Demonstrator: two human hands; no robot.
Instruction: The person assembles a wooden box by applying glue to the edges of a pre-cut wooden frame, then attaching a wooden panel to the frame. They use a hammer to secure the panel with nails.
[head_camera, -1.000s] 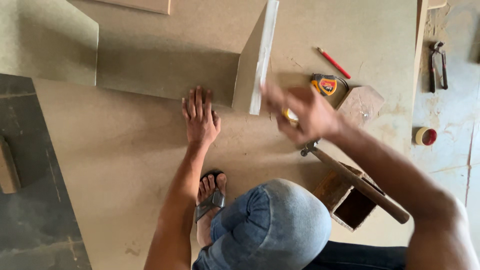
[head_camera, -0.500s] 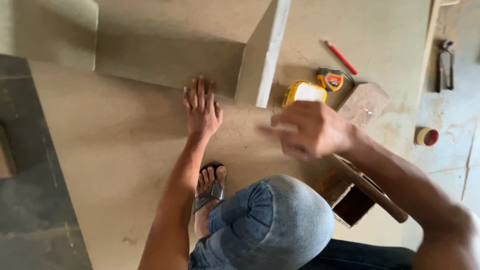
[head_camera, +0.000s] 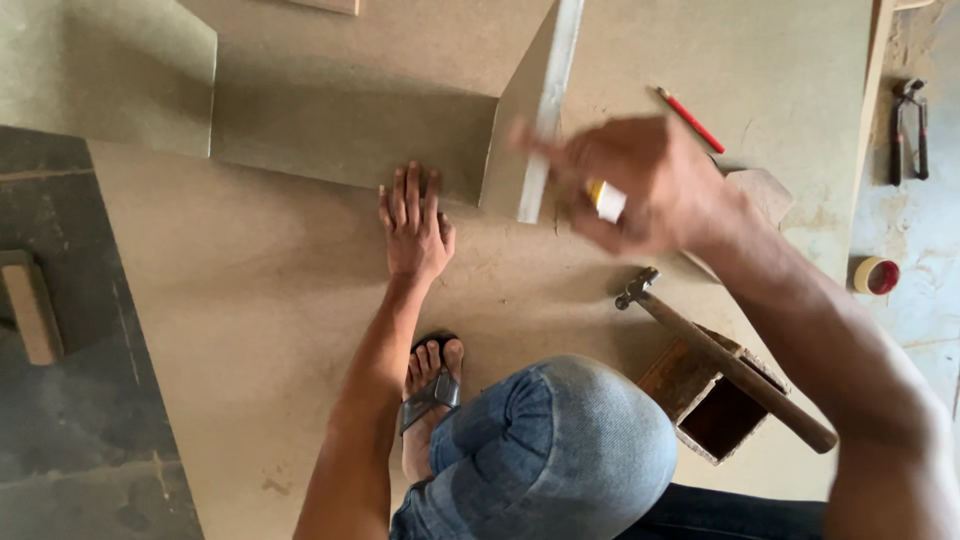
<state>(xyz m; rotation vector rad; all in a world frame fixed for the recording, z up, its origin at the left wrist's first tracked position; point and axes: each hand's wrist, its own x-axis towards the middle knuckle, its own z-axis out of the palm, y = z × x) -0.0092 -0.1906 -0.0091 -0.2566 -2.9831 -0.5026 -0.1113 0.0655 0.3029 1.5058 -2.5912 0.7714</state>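
Saw the left hand pressed flat, fingers spread, on the big matte tan fibreboard sheet, centre frame. Its fingertips touched the foot of the low upright board running across the upper middle. A second upright panel met that one at a right angle, pale cut edge facing me, just right of the left hand.

Right hand was blurred, right of centre, curled around a small yellow-and-white object; couldn't tell what it was. It sat just beside the panel's near end, contact unclear.

Lower right: hammer, dark metal head, brown wooden handle, lying across a small open wooden box. Red pencil on the sheet in the upper right. Pincers and a tape roll on the grey floor at the right edge. Denim-covered knee and sandalled foot in the bottom centre.
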